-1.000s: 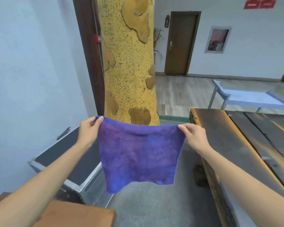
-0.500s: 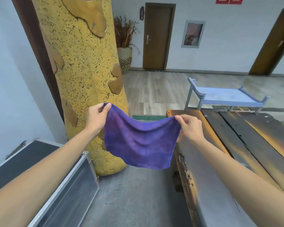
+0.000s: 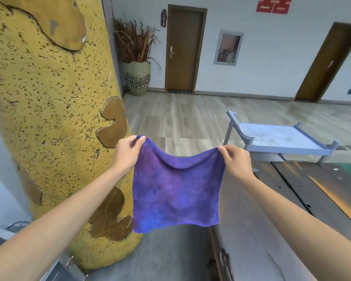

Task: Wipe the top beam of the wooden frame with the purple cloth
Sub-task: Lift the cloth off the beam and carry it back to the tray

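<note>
The purple cloth [image 3: 176,191] hangs spread out in front of me, held by its two top corners. My left hand [image 3: 128,153] pinches the left corner, and my right hand [image 3: 235,161] pinches the right corner. The cloth's top edge sags a little between them. To the right and below lies a dark wooden structure [image 3: 272,199] of long planks and beams. The cloth hangs beside its near left end without touching it.
A thick yellow speckled pillar [image 3: 49,118] stands close on the left. A light blue bench [image 3: 280,138] sits beyond the wood on the plank floor. A vase of dry reeds [image 3: 138,76] and two brown doors line the far wall. A metal case edge [image 3: 55,268] shows at bottom left.
My view has swung further right and up, so the pillar fills more of the left. Both hands keep hold of the cloth's corners, and the cloth hangs flatter than before.
</note>
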Motion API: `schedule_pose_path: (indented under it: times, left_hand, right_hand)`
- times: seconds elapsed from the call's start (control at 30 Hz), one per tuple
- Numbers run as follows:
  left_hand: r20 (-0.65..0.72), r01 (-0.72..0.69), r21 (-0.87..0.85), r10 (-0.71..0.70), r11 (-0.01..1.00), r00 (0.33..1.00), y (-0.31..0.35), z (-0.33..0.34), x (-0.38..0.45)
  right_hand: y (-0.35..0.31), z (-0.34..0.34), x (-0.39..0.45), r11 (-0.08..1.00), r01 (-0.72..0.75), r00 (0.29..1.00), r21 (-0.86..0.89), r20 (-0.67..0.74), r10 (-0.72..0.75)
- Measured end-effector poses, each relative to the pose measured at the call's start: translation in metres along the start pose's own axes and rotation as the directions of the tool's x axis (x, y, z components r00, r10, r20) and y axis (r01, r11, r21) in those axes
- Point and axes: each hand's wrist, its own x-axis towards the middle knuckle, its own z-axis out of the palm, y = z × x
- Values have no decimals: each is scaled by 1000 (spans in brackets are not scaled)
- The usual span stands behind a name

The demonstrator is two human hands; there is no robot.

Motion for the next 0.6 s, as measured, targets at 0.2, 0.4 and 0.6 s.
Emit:
schedule_pose_path:
  times: [0.2,0.4,0.6]
  left_hand:
    - [-12,-21,39,22,999,1000,-24,40,108]
    - [15,-21,37,20,999,1000,-52,80,216]
    - [68,-20,44,17,999,998,-104,132,328]
  right_hand:
    - [29,24,101,999,-12,995,34,-101,15]
    - [63,46,208,1000,-11,994,9,-110,11]
    - [103,91,320,1000,3,995,5,-102,-3]
